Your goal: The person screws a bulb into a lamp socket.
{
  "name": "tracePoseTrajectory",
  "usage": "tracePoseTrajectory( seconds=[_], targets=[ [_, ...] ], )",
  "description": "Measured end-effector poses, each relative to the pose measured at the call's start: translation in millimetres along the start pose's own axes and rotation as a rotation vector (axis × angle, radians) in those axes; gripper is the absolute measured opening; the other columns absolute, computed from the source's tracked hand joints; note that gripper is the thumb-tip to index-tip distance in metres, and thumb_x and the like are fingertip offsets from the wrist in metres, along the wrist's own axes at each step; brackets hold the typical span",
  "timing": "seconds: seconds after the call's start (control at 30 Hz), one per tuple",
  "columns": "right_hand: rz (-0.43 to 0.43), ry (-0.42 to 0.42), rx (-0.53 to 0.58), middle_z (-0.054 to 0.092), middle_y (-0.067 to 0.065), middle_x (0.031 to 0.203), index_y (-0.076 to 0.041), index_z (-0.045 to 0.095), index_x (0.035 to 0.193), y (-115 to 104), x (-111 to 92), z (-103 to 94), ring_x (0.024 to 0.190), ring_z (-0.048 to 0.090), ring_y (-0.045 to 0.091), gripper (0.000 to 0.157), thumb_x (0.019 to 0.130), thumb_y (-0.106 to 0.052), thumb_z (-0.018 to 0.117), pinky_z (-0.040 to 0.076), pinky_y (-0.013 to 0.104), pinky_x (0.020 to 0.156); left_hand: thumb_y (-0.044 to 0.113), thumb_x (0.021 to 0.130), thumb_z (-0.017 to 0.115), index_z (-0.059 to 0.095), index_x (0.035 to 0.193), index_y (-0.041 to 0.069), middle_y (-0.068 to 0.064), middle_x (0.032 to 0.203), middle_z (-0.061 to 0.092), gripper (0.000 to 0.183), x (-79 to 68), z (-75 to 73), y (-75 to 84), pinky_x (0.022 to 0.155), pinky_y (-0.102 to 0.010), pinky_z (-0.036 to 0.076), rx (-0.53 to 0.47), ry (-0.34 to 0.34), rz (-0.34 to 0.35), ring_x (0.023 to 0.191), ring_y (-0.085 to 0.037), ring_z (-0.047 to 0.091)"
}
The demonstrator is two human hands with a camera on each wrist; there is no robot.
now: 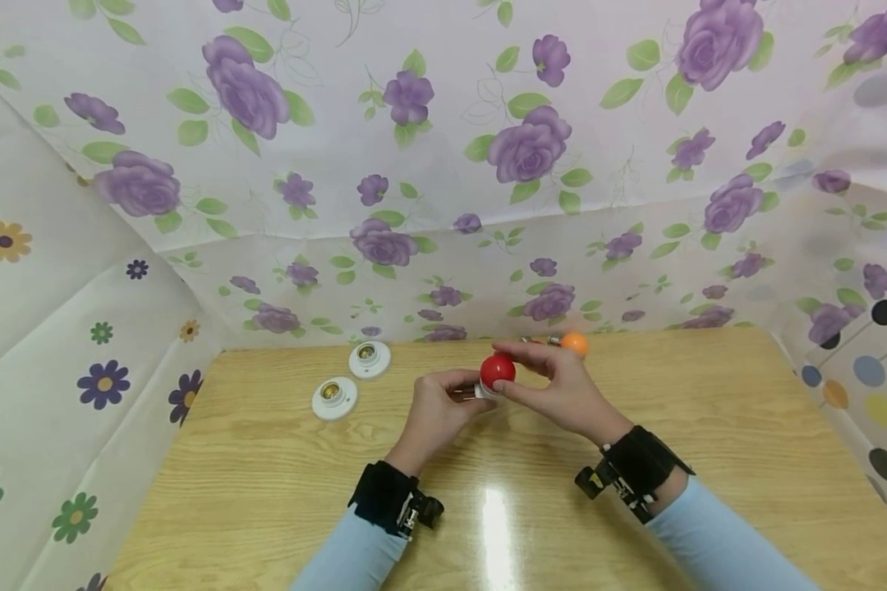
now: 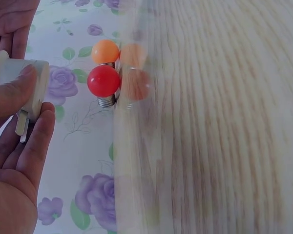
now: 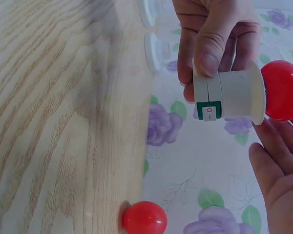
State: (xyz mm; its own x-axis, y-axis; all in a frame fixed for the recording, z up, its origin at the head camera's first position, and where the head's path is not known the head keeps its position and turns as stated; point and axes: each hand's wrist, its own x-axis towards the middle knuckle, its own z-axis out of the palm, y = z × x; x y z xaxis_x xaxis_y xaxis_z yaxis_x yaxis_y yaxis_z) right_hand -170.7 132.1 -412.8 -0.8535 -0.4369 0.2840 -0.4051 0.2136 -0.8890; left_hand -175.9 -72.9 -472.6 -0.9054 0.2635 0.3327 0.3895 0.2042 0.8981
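My left hand [image 1: 438, 414] grips a white plug-in lamp socket [image 3: 237, 95], thumb on one side and fingers on the other. Two flat metal prongs [image 2: 22, 126] stick out of its back, and a small switch [image 3: 208, 112] with a green surround sits on its side. At the socket's flared mouth is a red bulb [image 1: 498, 371], its metal base mostly hidden. My right hand [image 1: 571, 392] holds this bulb between the thumb, at its lower edge, and fingers curved over its far side.
Two white round lamp holders [image 1: 334, 399] lie on the wooden table [image 1: 266, 476] at the left. By the back edge rest an orange bulb [image 1: 575, 343] and another red bulb [image 2: 103, 81]. A flowered cloth [image 1: 443, 164] hangs behind the table.
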Motion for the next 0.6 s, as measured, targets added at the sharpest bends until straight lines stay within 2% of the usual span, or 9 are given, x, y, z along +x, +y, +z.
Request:
tracePoseTrajectory(
  seconds=[0.23,0.6],
  targets=[
    [-0.016,-0.055,-0.001,0.054,-0.006,0.127,-0.025,0.054,0.129,20.0,1.6,0.0,0.118,0.047,0.012,0.046,0.086,-0.030,0.067,0.036,0.037,0.098,0.012,0.074,0.077,0.070,0.103,0.018,0.009,0.096,0.066,0.030,0.0,0.2,-0.6,0.071,-0.029,0.051,-0.006,-0.012,-0.007,0.085,-0.012,0.063],
    [-0.001,-0.039,0.010,0.058,-0.007,0.121,-0.026,0.058,0.125,22.0,1.7,0.6,0.113,0.051,0.012,0.043,0.084,-0.030,0.069,0.041,0.032,0.093,0.012,0.075,0.077,0.070,0.103,0.018,0.009,0.097,0.066,0.029,-0.9,0.7,-1.0,0.072,-0.028,0.051,0.009,-0.007,-0.001,0.086,-0.011,0.063]
  ],
)
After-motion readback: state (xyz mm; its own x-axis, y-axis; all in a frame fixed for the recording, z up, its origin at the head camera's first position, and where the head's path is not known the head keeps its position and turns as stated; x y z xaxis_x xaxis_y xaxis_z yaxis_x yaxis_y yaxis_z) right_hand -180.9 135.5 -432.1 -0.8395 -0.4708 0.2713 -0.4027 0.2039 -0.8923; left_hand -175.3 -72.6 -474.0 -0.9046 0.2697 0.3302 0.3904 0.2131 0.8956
